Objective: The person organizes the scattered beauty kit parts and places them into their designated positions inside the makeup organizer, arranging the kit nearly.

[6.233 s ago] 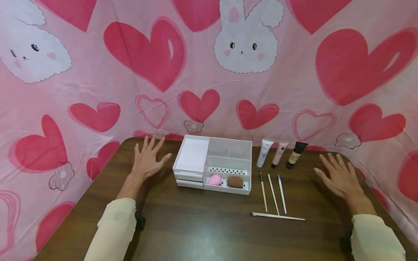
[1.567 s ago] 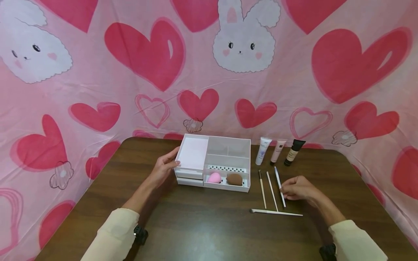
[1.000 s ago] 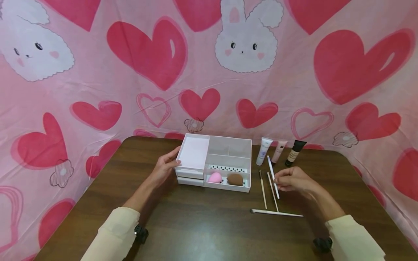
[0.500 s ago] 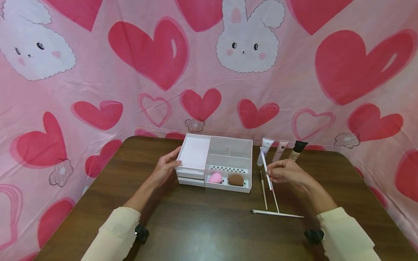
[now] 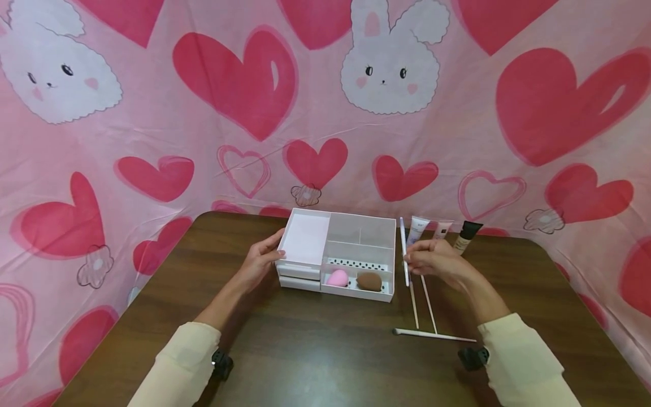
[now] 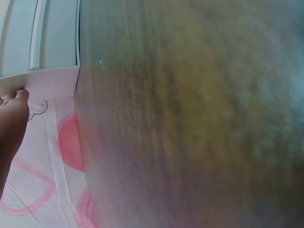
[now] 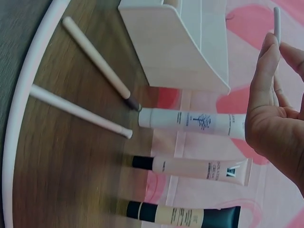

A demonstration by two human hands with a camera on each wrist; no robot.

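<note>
My right grip [image 5: 441, 264] pinches the stick [image 5: 403, 230] near its middle, probably for balance; my left grip [image 5: 258, 261], unclenched against the box [image 5: 305, 237], seems to steady it (lightly, I judge).

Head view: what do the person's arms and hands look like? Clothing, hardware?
Pale cream fabric left sleeve and matching right sleeve, plain, ending short of the wrists. Small black boxy left device and similar right device sit at the cuffs. Left hand and right hand: bare, no gloves.

Slim wht stick [image 5: 403, 234], held aloft, just R of wht organizer [image 5: 343, 252], 2 front drawers [image 5: 299, 272] closed
</note>
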